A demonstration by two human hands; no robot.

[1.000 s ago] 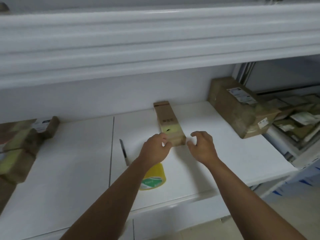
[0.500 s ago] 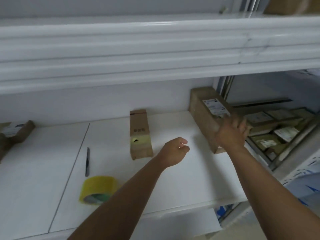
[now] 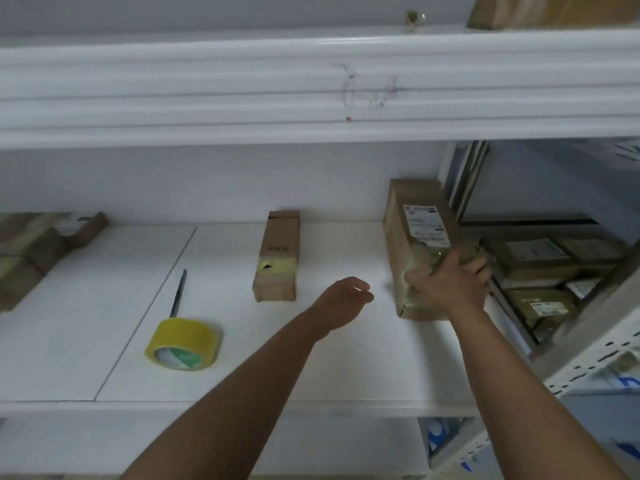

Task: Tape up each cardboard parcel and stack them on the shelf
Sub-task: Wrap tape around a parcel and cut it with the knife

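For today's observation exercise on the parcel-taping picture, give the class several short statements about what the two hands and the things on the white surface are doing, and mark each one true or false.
1. The right hand grips the near end of the large labelled parcel. True.
2. The left hand holds the yellow tape roll. False: the left hand holds nothing, and the roll lies apart from it on the white surface.
3. The small parcel has a patch of yellow tape on top. True.
4. The knife rests on top of the small parcel. False: it lies on the surface left of that parcel, just behind the tape roll.
5. The large labelled parcel stands left of the small parcel. False: it is on the right.
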